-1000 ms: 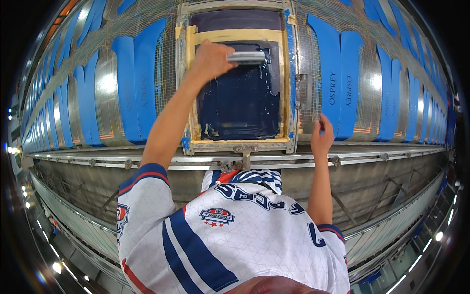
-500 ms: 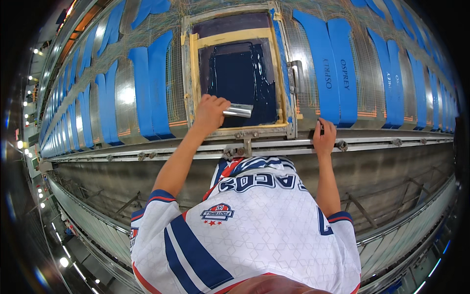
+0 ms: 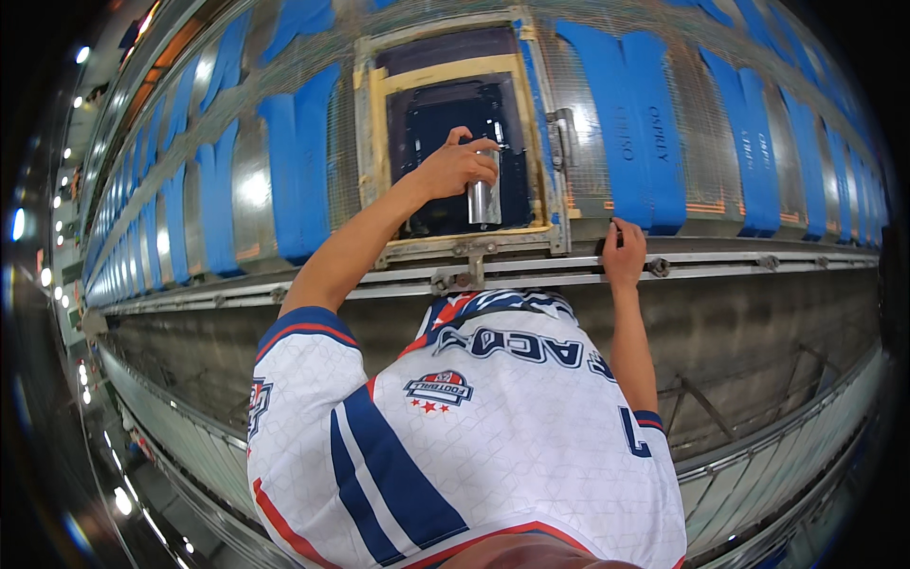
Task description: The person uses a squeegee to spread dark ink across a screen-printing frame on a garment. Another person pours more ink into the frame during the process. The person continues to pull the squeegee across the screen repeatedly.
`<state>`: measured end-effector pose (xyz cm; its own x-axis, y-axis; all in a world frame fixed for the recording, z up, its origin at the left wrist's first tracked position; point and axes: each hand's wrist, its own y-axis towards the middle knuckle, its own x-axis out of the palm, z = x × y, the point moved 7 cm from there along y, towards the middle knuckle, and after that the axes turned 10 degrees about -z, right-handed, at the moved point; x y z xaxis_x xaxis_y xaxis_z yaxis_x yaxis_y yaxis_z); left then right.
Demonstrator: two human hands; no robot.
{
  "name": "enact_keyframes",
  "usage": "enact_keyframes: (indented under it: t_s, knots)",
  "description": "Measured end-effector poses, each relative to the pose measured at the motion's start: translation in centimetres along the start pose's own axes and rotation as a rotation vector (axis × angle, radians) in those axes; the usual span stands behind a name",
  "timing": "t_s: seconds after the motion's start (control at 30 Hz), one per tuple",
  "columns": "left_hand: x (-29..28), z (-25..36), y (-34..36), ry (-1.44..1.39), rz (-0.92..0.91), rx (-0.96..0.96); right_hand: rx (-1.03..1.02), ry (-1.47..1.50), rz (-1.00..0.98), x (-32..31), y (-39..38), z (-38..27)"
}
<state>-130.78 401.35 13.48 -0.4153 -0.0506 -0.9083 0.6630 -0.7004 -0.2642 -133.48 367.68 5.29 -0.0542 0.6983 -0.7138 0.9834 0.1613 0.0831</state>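
Note:
My left hand (image 3: 457,169) is closed around a silver metal squeegee (image 3: 483,203), over the right half of a printing screen. Its wooden or metal frame (image 3: 368,142) is edged with yellowish tape and has dark navy ink (image 3: 436,216) spread across the mesh. The squeegee points toward me, its lower end close to the near side of the frame; my fingers hide its upper part. To the right of the frame, my right hand (image 3: 624,254) sits at the rail with curled fingers, a small dark thing by the fingertips that I cannot make out.
Blue fabric pieces (image 3: 654,133), some with dark printed lettering, lie in rows on the long table to both sides. A metal rail (image 3: 720,265) with clamps runs along the near edge. A metal handle (image 3: 561,137) juts from the frame's right side.
My left hand has moved from the frame's near left corner rightward and farther in, turning the squeegee from crosswise to lengthwise. My right hand stays by the rail.

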Motion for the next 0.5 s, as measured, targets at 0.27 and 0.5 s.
enact_keyframes:
  t_s: [0.27, 0.5]
  knots:
    - [-0.2, 0.1, -10.9, -0.223, 0.021, -0.897, 0.01, -0.013, -0.079, 0.3, 0.3, -0.3]
    - [1.8, 0.7, -16.1, -0.246, 0.427, -1.495, -0.055, 0.002, -0.125, 0.3, 0.4, -0.5]
